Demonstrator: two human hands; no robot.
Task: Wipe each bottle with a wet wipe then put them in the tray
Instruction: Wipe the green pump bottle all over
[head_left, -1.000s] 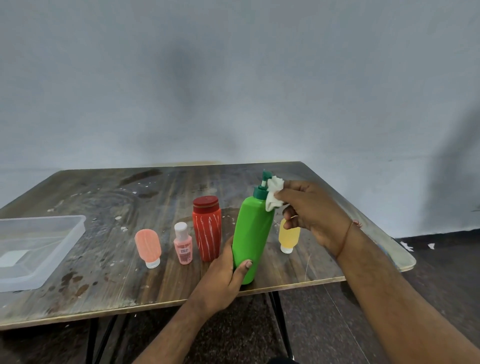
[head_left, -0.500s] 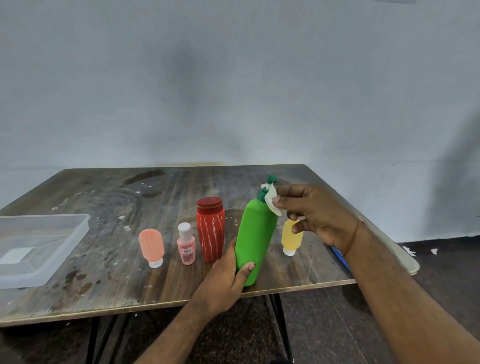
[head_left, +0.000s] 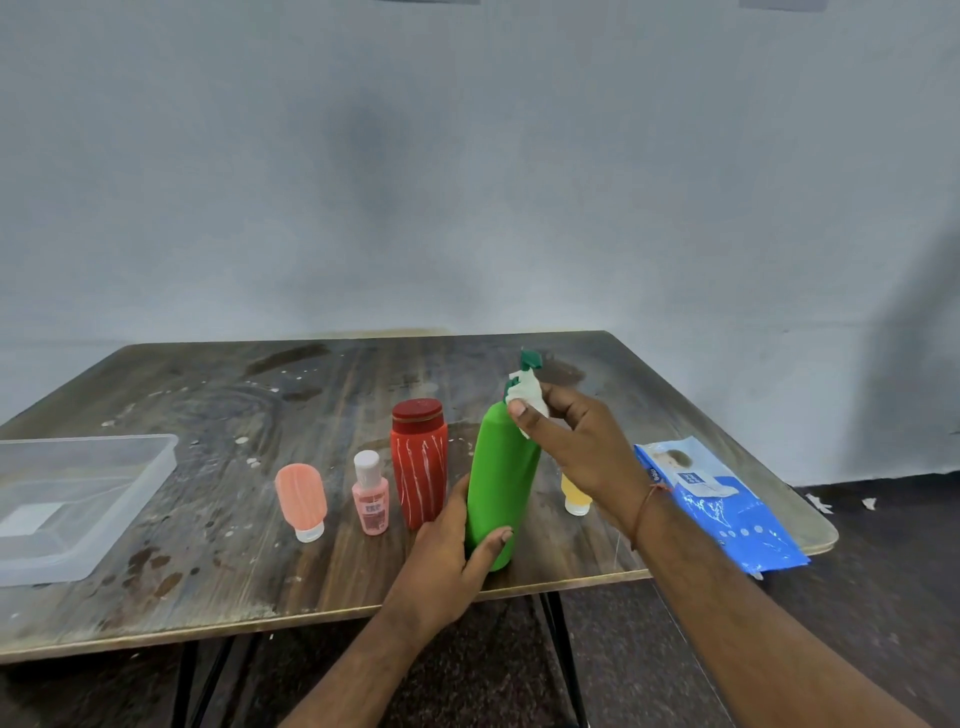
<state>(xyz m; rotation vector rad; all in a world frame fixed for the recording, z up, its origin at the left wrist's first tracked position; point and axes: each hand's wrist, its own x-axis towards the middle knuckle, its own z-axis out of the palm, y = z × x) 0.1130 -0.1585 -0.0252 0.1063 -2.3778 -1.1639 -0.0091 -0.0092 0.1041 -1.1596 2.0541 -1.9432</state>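
A: Item: green bottle (head_left: 501, 480), standing near table (head_left: 311, 597) front edge; left hand (head_left: 447, 556) is gripping its base, right hand (head_left: 576, 441) pinching wet wipe (head_left: 527, 397) at its neck.

B: Risk: hard rubbing is likely tipping it edgewards.

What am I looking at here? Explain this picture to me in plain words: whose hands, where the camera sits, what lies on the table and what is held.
There is no machine: a person works with bare hands, and the single picture comes from a camera worn on the head, looking forward and down.

On the worn dark wooden table stand a peach squeeze tube, a small pink bottle with a white cap, a red white-streaked bottle and a small yellow bottle, partly hidden. A clear plastic tray sits at the left, and a blue pack of wet wipes at the right.

The left hand grips the base of the tall green pump bottle, which leans slightly. The right hand pinches a crumpled white wet wipe against the bottle's neck. No bottle is seen in the tray.
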